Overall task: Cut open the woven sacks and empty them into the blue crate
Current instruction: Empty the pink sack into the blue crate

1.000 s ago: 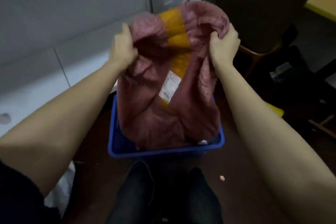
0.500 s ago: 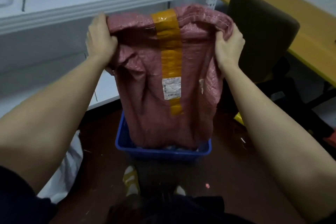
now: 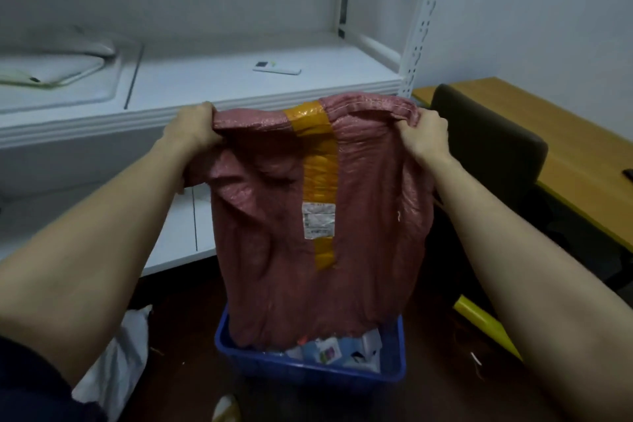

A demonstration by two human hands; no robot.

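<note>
The left grip [image 3: 191,128] and the right grip [image 3: 424,134] each clench one top corner of the sack [image 3: 274,233], with fingers curled round its stitched end. The sack hangs upside down, its lower end inside the crate [image 3: 308,372] on the floor, so that the contents fall straight in (some small packets [image 3: 339,351] lie there). It looks slack, probably almost empty; a shake may free the rest.

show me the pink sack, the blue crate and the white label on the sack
pink sack [image 3: 270,267], head view, on the plain cloth left of the tape strip
blue crate [image 3: 308,373], head view, on its near wall
white label [image 3: 319,220], head view, on the middle of the label
</note>
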